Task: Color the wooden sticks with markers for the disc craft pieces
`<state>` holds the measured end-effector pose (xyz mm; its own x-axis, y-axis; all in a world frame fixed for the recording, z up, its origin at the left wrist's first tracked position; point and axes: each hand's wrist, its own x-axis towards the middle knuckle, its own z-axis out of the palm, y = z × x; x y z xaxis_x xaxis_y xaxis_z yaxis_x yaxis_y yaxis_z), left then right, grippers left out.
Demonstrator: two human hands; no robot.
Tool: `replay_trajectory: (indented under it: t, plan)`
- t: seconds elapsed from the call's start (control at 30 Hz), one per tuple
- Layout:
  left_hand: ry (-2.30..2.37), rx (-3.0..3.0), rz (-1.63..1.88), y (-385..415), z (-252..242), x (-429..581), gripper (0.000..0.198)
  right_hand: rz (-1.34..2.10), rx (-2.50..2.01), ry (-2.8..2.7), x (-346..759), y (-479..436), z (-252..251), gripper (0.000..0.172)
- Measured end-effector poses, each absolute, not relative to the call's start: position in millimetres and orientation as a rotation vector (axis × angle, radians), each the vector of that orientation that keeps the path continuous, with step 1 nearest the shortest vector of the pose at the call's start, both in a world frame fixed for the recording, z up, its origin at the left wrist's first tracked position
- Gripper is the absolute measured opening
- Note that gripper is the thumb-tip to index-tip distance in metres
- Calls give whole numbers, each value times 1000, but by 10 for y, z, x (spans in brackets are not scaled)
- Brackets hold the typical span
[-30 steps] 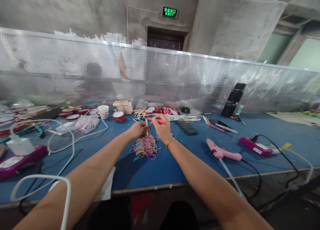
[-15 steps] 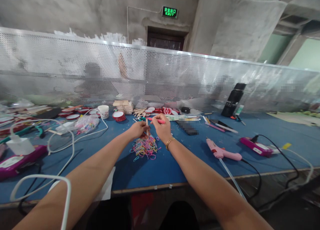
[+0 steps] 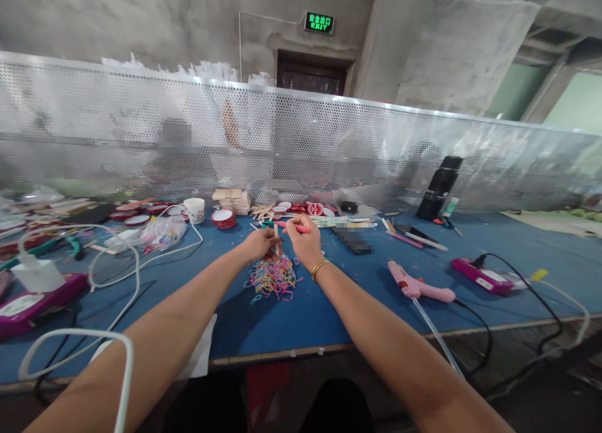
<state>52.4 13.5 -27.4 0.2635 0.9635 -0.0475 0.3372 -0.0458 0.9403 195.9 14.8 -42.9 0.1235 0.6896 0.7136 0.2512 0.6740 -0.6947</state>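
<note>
My left hand [image 3: 264, 244] is closed on a small flat wooden stick [image 3: 277, 240], held upright over the table. In my right hand [image 3: 303, 239] is a pink-red marker pen [image 3: 295, 227], lying crosswise with its tip end at the top of the stick. Whether the tip touches the wood is too small to tell. Directly below both hands lies a loose heap of colourful little rubber-band-like loops [image 3: 273, 277]. A gold bracelet [image 3: 320, 269] circles my right wrist.
A pink glue gun [image 3: 418, 286] with its cord lies at right, near a purple power strip [image 3: 484, 276]. White cable [image 3: 136, 257] loops across the left. Behind stand a paper cup [image 3: 194, 210], red tins [image 3: 223, 219], wooden pieces [image 3: 232, 201] and a black bottle [image 3: 439, 188].
</note>
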Motion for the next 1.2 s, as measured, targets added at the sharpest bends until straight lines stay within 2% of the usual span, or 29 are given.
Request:
replay_trajectory:
  t: [1.2]
  plan:
    - [1243,1570,815,125,-259,525,16,358,-839,-1443,1966,144,-421,14]
